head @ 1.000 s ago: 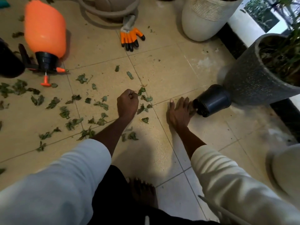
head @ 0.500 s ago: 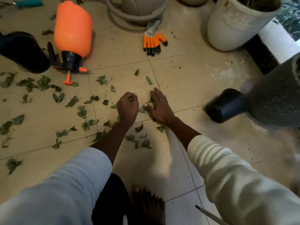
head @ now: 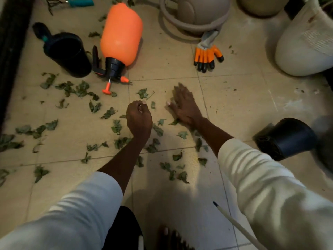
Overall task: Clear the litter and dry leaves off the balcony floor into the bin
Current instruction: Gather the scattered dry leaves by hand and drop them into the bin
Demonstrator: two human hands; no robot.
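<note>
Dry green leaves lie scattered over the beige tiled floor, thickest at the left (head: pixel 79 89) and around my wrists (head: pixel 117 126), with a few nearer me (head: pixel 173 170). My left hand (head: pixel 138 118) is a closed fist held low over the leaves, and no leaf shows from it. My right hand (head: pixel 183 105) lies flat on the floor with fingers straight, pressing on leaves beside the fist. A black pot (head: pixel 286 139) lies on its side at the right. A black container with a handle (head: pixel 68 53) lies at the upper left.
An orange pressure sprayer (head: pixel 120 35) lies beside the black container. An orange-and-black glove (head: pixel 207 55) lies beyond my right hand. A white planter (head: pixel 306 42) and a beige pot with hose (head: pixel 194 13) stand at the back. A white stick (head: pixel 234 224) and my bare foot (head: pixel 167 233) are near me.
My right hand moved left from the black pot on the right to beside my left fist and now lies farther forward, flat on the leaves. The view swung left. The fist stayed closed.
</note>
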